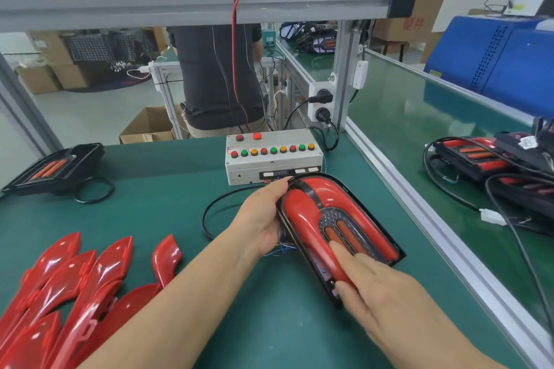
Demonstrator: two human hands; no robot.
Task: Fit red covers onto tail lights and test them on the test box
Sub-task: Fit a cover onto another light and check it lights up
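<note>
Several spare red covers (75, 284) lie fanned out left of my left forearm, within reach for the next units. My left hand (260, 216) curls around the far left edge of the tail light (338, 237), steadying it just in front of the test box (274, 156), probably so its lead reaches. My right hand (380, 287) lies flat, fingers straight, pressing the fitted cover down at the near end to seat it. No writing on the box is readable.
</note>
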